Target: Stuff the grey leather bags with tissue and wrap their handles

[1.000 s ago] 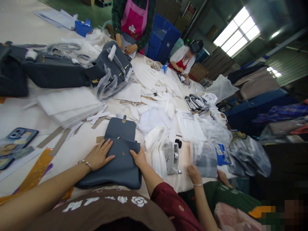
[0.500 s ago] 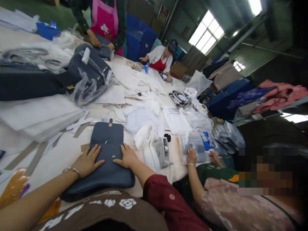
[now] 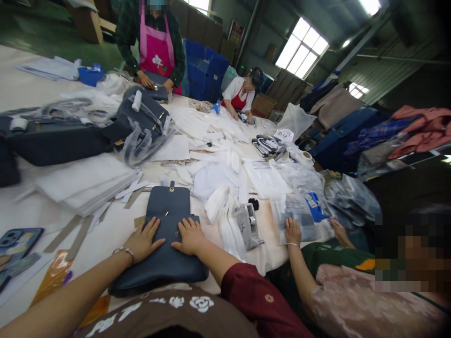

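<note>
A dark navy handbag (image 3: pixel 165 265) lies on the table right in front of me, its flap folded open and pointing away. The flap ends in a small strap with a gold clasp, and gold fittings show on the bag's body. My left hand (image 3: pixel 145 240) rests flat on the bag's left side, fingers spread. On the right side of the bag lies my right hand (image 3: pixel 190 237), also flat with its fingers apart. Neither hand grips anything. To the right of the bag stands a grey metal tape dispenser (image 3: pixel 246 227) beside white wrapping material (image 3: pixel 225 220).
Stacked white foam sheets (image 3: pixel 84 180) and dark bags in plastic (image 3: pixel 63 141) lie left. A phone (image 3: pixel 17 244) sits at the left edge. A co-worker close on my right handles a plastic-wrapped item (image 3: pixel 296 216). Two more people work across the table (image 3: pixel 21 63).
The whole view has shifted, so things appear farther right and slightly lower, and the phone has come into sight. Both my hands stay flat on the handbag.
</note>
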### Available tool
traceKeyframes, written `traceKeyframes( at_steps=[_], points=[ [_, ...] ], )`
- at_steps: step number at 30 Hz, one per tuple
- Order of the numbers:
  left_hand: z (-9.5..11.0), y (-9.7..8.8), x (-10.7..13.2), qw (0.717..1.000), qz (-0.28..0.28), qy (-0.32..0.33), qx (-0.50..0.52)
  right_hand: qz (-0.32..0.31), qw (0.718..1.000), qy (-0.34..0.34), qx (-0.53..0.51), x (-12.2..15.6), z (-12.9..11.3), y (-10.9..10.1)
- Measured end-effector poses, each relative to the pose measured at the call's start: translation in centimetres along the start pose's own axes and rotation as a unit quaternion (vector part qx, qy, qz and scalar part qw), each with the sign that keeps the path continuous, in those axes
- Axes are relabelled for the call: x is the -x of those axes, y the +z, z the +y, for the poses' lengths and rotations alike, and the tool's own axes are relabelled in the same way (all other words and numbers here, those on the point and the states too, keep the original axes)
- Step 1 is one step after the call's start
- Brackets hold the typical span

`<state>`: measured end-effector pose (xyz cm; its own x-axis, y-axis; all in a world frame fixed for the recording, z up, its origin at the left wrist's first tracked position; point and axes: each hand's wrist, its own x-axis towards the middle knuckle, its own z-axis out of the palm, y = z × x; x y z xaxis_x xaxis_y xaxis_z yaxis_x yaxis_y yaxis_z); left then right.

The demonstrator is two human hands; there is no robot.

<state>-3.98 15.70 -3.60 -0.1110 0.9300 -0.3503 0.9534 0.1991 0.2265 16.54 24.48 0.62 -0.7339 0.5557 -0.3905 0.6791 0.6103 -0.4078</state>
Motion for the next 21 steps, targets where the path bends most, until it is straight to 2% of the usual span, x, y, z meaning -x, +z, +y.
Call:
traceKeyframes(
  at_steps=[5, 11, 16, 21],
  points=[
    [0.3, -0.7, 0.6, 1.000, -0.010, 0.000, 0.010, -0.004, 0.998, -0.058, 0.013, 1.3, -0.9, 0.1],
    [0.3, -0.9, 0.7, 1.000, -0.018, 0.000, 0.022, 0.017, 0.995, -0.095, 0.030, 2.2, -1.7, -0.1],
    [0.5, -1.3, 1.0, 0.999, -0.031, -0.006, 0.032, 0.010, 0.995, -0.090, 0.035, 3.2, -2.1, 0.0],
    [0.3, -1.0, 0.8, 0.999, -0.018, -0.004, 0.046, 0.012, 0.994, -0.097, 0.042, 3.8, -2.2, -0.4]
  ],
)
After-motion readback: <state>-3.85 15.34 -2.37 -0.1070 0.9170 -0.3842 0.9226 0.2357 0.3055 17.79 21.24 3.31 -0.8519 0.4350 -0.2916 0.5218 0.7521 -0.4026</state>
